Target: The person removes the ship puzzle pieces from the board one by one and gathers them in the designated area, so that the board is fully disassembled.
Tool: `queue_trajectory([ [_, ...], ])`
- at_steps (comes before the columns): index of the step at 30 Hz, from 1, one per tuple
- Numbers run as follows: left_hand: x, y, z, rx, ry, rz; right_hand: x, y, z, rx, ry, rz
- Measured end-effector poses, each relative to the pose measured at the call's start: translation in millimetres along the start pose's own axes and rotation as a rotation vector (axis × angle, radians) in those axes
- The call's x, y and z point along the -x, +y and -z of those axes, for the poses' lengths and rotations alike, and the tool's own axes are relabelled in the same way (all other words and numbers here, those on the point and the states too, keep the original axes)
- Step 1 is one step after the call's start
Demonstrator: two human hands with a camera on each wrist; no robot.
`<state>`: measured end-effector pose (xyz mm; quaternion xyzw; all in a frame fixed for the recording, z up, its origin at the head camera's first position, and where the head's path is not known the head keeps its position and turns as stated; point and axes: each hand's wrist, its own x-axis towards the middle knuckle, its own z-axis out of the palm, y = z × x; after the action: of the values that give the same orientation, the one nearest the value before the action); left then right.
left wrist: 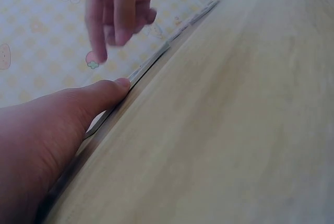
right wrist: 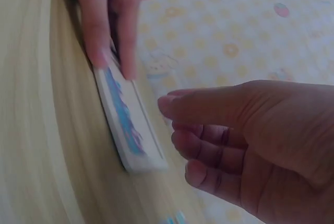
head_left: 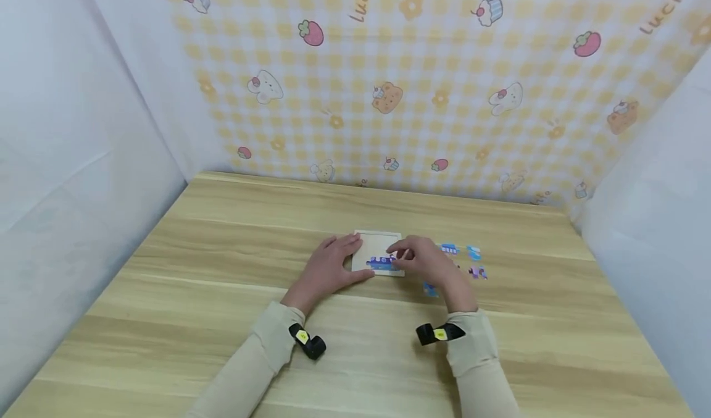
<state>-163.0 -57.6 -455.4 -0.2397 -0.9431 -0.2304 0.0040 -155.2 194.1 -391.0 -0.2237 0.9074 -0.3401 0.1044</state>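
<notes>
A pale wooden puzzle tray (head_left: 373,242) lies flat on the table, with joined blue and purple puzzle pieces (head_left: 382,263) along its near side. My left hand (head_left: 331,263) rests at the tray's left end, thumb on the near edge and fingers at the far corner; in the left wrist view the thumb looks straight. Over the tray's right side hovers my right hand (head_left: 428,260), fingers loosely bent. In the right wrist view this hand (right wrist: 282,135) shows nothing between thumb and fingertips, and a gap separates it from the tray (right wrist: 148,164).
Several loose puzzle pieces lie right of the tray, among them a blue one (head_left: 474,252), a purple one (head_left: 478,273) and one (head_left: 430,289) near the right wrist. A patterned cloth (head_left: 411,97) hangs behind the wood-grain table (head_left: 250,233).
</notes>
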Motion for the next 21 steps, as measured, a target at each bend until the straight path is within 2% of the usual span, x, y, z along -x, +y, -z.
queue_trajectory([
  [6, 2.9, 0.3, 2.9, -0.002, 0.011, -0.008, -26.1, -7.5, -24.5, 0.042, -0.071, -0.013],
  [9, 3.6, 0.5, 2.1, -0.003, 0.028, -0.015, -27.1, -7.8, -29.4, 0.037, -0.077, -0.042],
  [13, 3.3, -0.3, 3.2, -0.009, 0.046, -0.013, -28.6, -7.5, -30.8, 0.024, -0.054, -0.037],
  [21, -0.7, -2.0, -1.0, 0.001, 0.024, -0.011, -27.2, -1.7, -30.3, 0.008, -0.03, -0.037],
])
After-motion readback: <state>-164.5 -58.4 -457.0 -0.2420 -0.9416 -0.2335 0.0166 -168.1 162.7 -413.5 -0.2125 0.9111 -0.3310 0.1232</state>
